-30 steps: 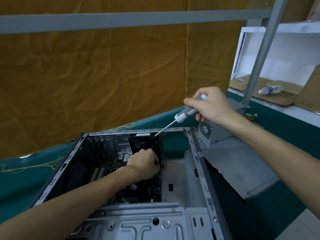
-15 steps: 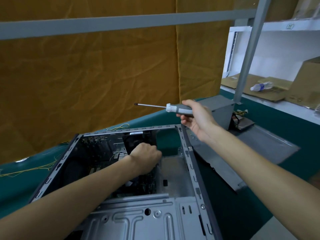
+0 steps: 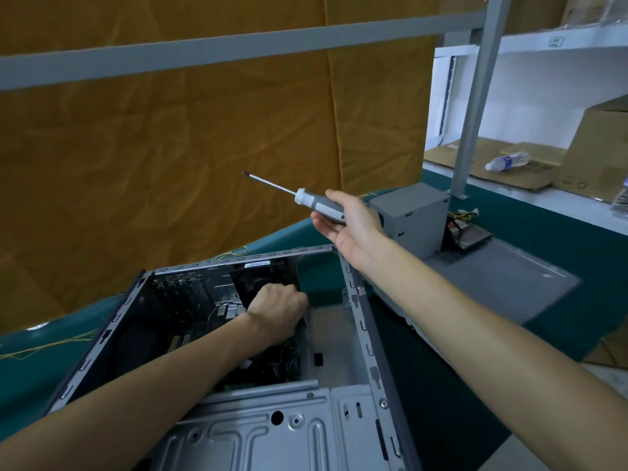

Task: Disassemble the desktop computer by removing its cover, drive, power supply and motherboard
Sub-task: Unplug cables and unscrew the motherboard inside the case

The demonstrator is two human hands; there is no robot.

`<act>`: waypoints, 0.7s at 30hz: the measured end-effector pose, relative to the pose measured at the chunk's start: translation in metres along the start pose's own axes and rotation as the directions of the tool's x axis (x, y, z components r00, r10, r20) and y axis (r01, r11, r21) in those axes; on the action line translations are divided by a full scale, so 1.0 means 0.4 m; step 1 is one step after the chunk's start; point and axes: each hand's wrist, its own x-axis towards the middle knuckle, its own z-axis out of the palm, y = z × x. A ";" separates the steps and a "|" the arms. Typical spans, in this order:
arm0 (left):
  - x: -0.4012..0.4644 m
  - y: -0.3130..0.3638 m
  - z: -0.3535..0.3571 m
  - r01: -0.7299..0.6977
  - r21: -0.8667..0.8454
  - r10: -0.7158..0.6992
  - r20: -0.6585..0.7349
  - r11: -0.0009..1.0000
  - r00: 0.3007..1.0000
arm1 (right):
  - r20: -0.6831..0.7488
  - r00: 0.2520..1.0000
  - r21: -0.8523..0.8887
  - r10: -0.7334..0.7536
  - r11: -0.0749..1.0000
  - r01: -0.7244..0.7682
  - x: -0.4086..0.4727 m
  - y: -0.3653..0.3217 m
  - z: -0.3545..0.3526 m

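The open grey computer case [image 3: 356,321] lies on its side in front of me, with the motherboard [image 3: 272,365] and cables still inside. My left hand [image 3: 277,307] reaches into it, fingers curled round the lower edge of the black fan unit [image 3: 260,278]; the fingertips are hidden. My right hand [image 3: 350,222] hovers palm up above the case's far right corner. It holds a grey-and-white screwdriver [image 3: 316,203] by the handle, the shaft pointing up and left. The removed power supply [image 3: 411,215] stands on the detached cover panel [image 3: 492,287] to the right, a drive [image 3: 470,234] behind it.
Green cloth [image 3: 438,385] covers the bench. An orange curtain [image 3: 170,147] hangs behind, crossed by a grey bar [image 3: 238,45]. A grey post [image 3: 475,96] rises at the right. Behind it a white shelf [image 3: 550,195] carries cardboard and a plastic bottle [image 3: 506,161].
My right hand lifted the screwdriver away from the case's back rim and turned palm up, so the shaft now points up and left. My left hand stayed inside the case.
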 end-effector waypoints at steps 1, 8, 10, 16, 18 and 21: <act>0.001 0.001 0.002 -0.006 0.009 0.006 -0.004 1.000 1.000 | 0.037 0.999 0.003 0.018 1.000 -0.018 0.000 0.004 0.001; 0.006 0.003 0.010 -0.028 0.030 0.028 -0.007 0.999 1.000 | 0.116 0.992 -0.425 -0.058 0.899 0.102 -0.007 0.037 0.019; 0.004 -0.002 0.013 -0.009 -0.001 0.009 0.002 1.000 1.000 | 0.142 0.983 -0.537 -0.115 0.825 0.174 -0.010 0.045 0.020; -0.001 -0.002 0.008 0.003 -0.048 -0.003 0.005 0.999 1.000 | 0.228 0.959 -0.636 -0.168 0.720 0.277 -0.012 0.068 0.020; -0.004 0.002 0.008 -0.004 -0.032 0.004 -0.001 0.999 1.000 | 0.246 0.953 -0.635 -0.176 0.714 0.296 -0.010 0.071 0.018; -0.004 -0.001 0.009 -0.003 -0.029 0.002 -0.022 1.000 1.000 | 0.264 0.946 -0.645 -0.190 0.694 0.320 -0.006 0.076 0.016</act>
